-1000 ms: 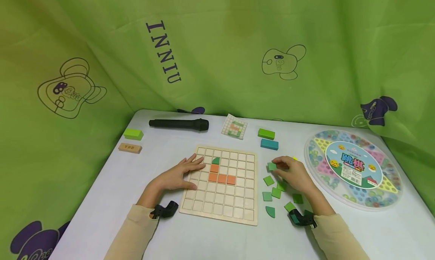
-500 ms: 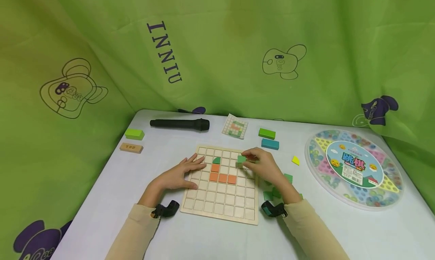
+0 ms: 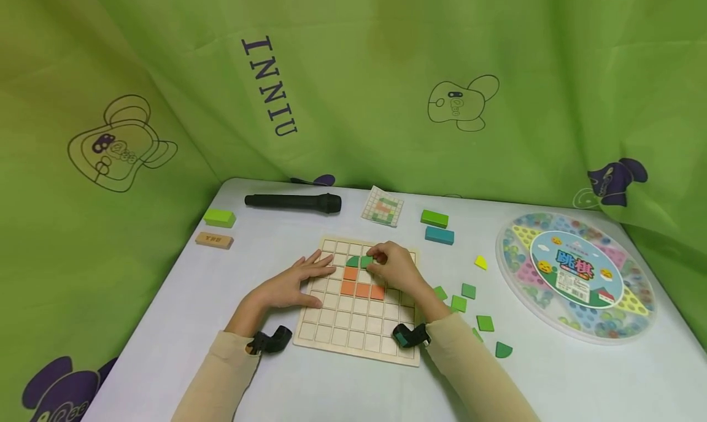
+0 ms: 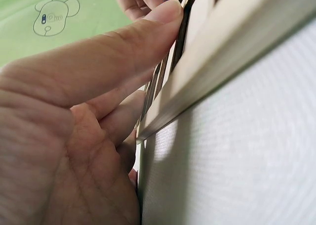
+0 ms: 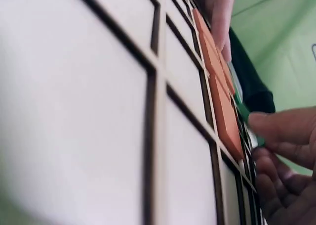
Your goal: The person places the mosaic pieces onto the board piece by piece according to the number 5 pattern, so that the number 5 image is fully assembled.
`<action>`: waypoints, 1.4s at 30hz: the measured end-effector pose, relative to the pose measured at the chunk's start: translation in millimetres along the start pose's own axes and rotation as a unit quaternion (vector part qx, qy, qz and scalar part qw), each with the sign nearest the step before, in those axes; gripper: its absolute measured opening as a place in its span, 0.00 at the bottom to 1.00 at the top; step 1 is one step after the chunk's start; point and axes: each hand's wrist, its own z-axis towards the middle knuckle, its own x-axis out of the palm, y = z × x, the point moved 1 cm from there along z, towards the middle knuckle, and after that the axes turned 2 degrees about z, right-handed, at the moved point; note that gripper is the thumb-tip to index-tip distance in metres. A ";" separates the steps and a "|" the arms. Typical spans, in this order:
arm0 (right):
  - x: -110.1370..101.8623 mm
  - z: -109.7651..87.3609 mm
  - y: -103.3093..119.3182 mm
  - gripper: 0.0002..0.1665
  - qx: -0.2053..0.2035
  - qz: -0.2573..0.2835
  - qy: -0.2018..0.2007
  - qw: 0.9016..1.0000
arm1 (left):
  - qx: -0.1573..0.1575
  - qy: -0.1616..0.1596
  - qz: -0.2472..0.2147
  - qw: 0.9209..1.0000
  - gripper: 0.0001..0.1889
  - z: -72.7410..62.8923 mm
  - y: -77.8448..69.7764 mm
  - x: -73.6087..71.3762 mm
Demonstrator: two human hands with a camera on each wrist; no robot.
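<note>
A wooden grid board (image 3: 353, 336) lies mid-table, with several orange square tiles (image 3: 348, 287) in its cells and a green quarter-round tile (image 3: 353, 261) above them. My right hand (image 3: 399, 268) pinches a green square tile (image 3: 366, 262) at the cell just right of the quarter-round. In the right wrist view, the fingertips (image 5: 259, 121) are down close to the grid, beside the orange tiles. My left hand (image 3: 287, 284) rests with fingers spread on the board's left edge. The left wrist view shows its thumb (image 4: 163, 12) lying over the board's raised rim.
Loose green tiles (image 3: 485, 322) and a yellow tile (image 3: 481, 262) lie right of the board. A round game box (image 3: 574, 268) stands further right. Behind are a black microphone (image 3: 293, 202), a pattern card (image 3: 382, 206), and green (image 3: 434, 218) and teal (image 3: 439, 235) blocks.
My right hand has carried the green square tile from the loose tiles leftward across the board to beside the quarter-round. My left hand has stayed in place.
</note>
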 end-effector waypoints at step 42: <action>-69.3 -80.6 -58.2 0.25 -0.014 -0.010 -0.035 0.999 | -0.005 0.008 -0.001 1.000 0.41 0.0 -0.2 -1.2</action>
